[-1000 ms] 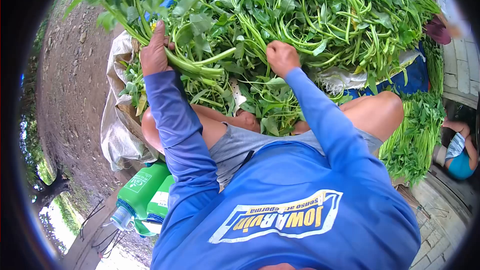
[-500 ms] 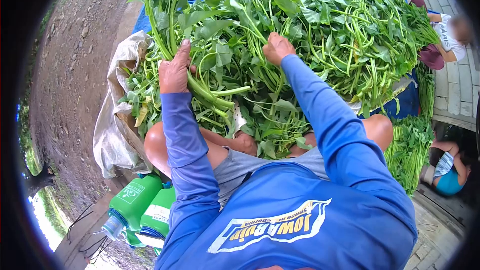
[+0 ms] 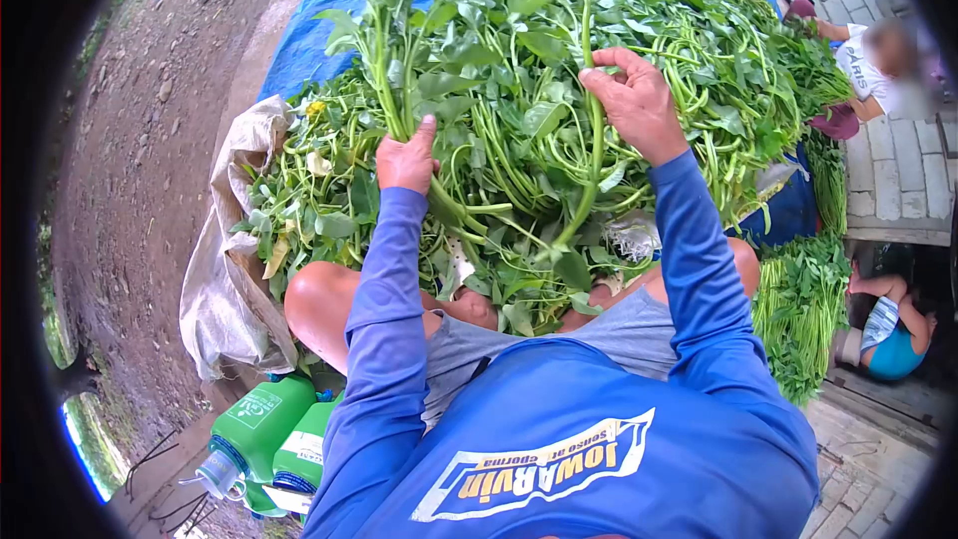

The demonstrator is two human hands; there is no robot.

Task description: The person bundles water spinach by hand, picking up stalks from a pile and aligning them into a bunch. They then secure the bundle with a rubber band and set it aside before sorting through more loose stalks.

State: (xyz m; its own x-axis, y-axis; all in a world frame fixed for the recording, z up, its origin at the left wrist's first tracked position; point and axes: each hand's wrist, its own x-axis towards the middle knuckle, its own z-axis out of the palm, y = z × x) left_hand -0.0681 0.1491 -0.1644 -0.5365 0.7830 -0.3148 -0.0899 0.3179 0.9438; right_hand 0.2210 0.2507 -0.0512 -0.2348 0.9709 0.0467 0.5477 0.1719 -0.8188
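Observation:
My left hand [image 3: 407, 160] is closed round a bunch of leafy water spinach stems [image 3: 391, 105], leaves upward and cut ends toward my lap. My right hand [image 3: 639, 105] pinches one long water spinach stem [image 3: 596, 145] between thumb and fingers, to the right of the bunch. That stem stands nearly upright, its lower end near my shins. Behind and below both hands spreads a large heap of water spinach [image 3: 499, 130], leaves and stems tangled together.
A pale woven sack [image 3: 232, 269] lies at the left of the heap, on a blue tarp [image 3: 329, 10]. Green jugs [image 3: 261, 414] stand by my left knee. Two people [image 3: 873, 65] [image 3: 888, 334] sit at the right, near bundled greens [image 3: 798, 299].
My right hand has moved right and toward me, raising a single stem out of the heap. My left hand, still round the bunch, has shifted right and slightly down.

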